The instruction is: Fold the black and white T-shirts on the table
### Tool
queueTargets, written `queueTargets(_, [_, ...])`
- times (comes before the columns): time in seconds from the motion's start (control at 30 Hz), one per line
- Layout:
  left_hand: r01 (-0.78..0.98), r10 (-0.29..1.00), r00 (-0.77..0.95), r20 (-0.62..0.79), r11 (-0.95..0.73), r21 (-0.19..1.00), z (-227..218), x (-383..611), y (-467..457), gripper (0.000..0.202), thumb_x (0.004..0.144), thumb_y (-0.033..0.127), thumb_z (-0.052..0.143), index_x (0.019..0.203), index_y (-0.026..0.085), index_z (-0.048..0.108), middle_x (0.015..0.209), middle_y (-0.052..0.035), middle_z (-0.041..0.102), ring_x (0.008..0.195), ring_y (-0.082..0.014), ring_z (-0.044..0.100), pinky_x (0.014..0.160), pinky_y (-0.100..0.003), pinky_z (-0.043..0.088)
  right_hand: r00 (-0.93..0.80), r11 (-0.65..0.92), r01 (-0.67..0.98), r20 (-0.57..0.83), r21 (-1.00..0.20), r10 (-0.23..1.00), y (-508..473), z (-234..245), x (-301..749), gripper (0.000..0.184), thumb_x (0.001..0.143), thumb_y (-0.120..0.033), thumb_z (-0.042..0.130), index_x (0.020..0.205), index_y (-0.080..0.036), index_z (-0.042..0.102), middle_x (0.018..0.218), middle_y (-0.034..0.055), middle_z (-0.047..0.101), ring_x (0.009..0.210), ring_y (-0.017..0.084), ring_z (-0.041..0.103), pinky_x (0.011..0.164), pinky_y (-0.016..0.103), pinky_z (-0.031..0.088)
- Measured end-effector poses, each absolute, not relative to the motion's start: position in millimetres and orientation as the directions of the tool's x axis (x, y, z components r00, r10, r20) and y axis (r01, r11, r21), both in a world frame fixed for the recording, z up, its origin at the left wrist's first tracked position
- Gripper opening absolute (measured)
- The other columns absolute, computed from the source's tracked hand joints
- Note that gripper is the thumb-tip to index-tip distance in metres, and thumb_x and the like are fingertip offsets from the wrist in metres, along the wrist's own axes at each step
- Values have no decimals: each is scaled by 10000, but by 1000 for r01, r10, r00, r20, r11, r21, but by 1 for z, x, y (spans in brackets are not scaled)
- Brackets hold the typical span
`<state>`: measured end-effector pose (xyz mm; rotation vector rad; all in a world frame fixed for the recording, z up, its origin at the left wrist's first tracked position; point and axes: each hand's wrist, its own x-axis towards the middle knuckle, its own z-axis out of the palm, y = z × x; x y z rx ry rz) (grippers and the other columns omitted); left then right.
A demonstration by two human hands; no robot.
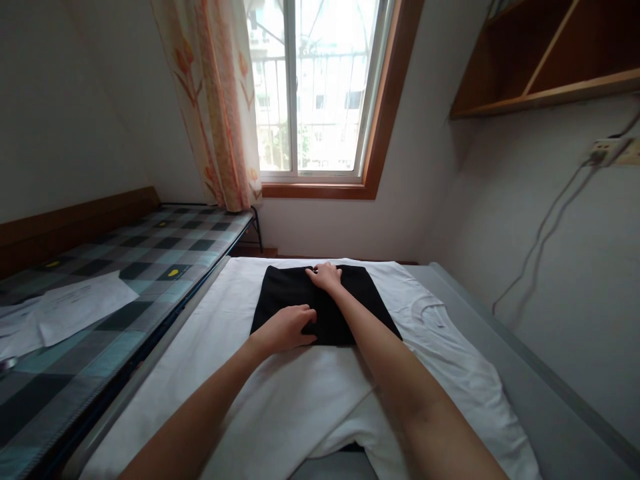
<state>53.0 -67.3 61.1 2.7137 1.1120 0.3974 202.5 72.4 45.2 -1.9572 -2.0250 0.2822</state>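
A black piece of cloth (330, 320), perhaps a folded garment, lies flat on a white T-shirt (440, 347) spread out in front of me. My right hand (327, 275) rests at the middle of the cloth's far edge, fingers a little spread and lying on it. Lower and to the left, my left hand (287, 327) is over the near left part of the cloth, its thumb and bent fingers apart. Nothing shows between them. The T-shirt's neckline is at the right. White fabric (295, 393) also covers the area nearest me, partly under my forearms.
To the left stands a bed with a checked mattress (150, 250), with white papers (80, 307) on it. A floral curtain (215, 107) hangs beside the window (320, 100). On the right are a wall shelf (545, 97) and a socket with a cable (540, 233).
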Motion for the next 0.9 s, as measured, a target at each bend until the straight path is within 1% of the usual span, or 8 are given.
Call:
queueTargets(0.13, [657, 691, 695, 198, -722, 215, 62, 58, -67, 33, 794, 192, 601, 789, 190, 568, 799, 3, 598, 699, -137, 592, 613, -236, 420, 24, 3, 919, 65, -394, 998, 77, 38, 197, 384, 868, -489, 506, 1118, -230, 642, 1251, 130, 586, 1221, 308, 455, 964, 492, 319])
queueTargets(0.33, [623, 662, 704, 258, -749, 223, 60, 66, -71, 25, 815, 176, 559, 795, 184, 571, 800, -2, 586, 681, -123, 576, 609, -225, 411, 45, -8, 827, 53, -563, 998, 80, 38, 202, 247, 895, -351, 459, 1060, -244, 608, 1076, 55, 677, 1051, 229, 583, 935, 450, 346])
queueTargets(0.5, [592, 649, 724, 234, -759, 272, 57, 67, -71, 113, 849, 273, 575, 801, 178, 614, 797, -17, 621, 676, -133, 588, 616, -235, 428, 2, 89, 919, 231, -384, 973, 66, 39, 203, 329, 871, -291, 498, 1183, -237, 587, 1212, 109, 593, 1130, 262, 523, 920, 417, 376])
queueTargets(0.6, [652, 717, 632, 293, -697, 299, 56, 59, -60, 276, 930, 350, 462, 795, 175, 628, 794, -31, 625, 695, -138, 598, 666, -254, 456, -219, 301, 921, 310, -248, 925, 57, 38, 203, 379, 923, -382, 441, 1252, -256, 583, 1352, 103, 512, 1233, 258, 448, 994, 409, 339])
queueTargets(0.67, [759, 779, 499, 380, -604, 242, 51, 50, -49, 293, 945, 347, 423, 902, 171, 653, 949, -74, 651, 862, -183, 621, 812, -316, 468, -368, 414, 895, 250, -164, 895, 53, 36, 203, 437, 949, -464, 377, 1284, -268, 578, 1432, 89, 458, 1320, 267, 367, 1057, 436, 273])
queueTargets(0.73, [855, 816, 385, 432, -491, 166, 39, 42, -38, 340, 916, 403, 474, 1115, 177, 633, 1199, -125, 609, 1124, -272, 554, 980, -429, 397, -430, 447, 887, 149, -111, 890, 50, 34, 204, 512, 959, -519, 307, 1332, -263, 547, 1486, 91, 403, 1379, 291, 291, 1095, 483, 201])
queueTargets(0.8, [902, 851, 343, 397, -417, 115, 24, 36, -31, 517, 881, 500, 504, 1297, 195, 544, 1370, -146, 512, 1299, -345, 413, 1065, -518, 293, -442, 447, 890, 75, -85, 894, 47, 33, 207, 577, 959, -553, 259, 1386, -246, 494, 1523, 105, 345, 1409, 310, 240, 1112, 516, 145])
queueTargets(0.9, [914, 884, 353, 308, -395, 88, 7, 32, -27, 669, 877, 613, 426, 1415, 216, 430, 1463, -141, 426, 1375, -373, 308, 1100, -556, 214, -459, 464, 882, 74, -77, 885, 41, 33, 216, 639, 948, -595, 235, 1450, -237, 404, 1557, 118, 265, 1433, 306, 183, 1131, 521, 89])
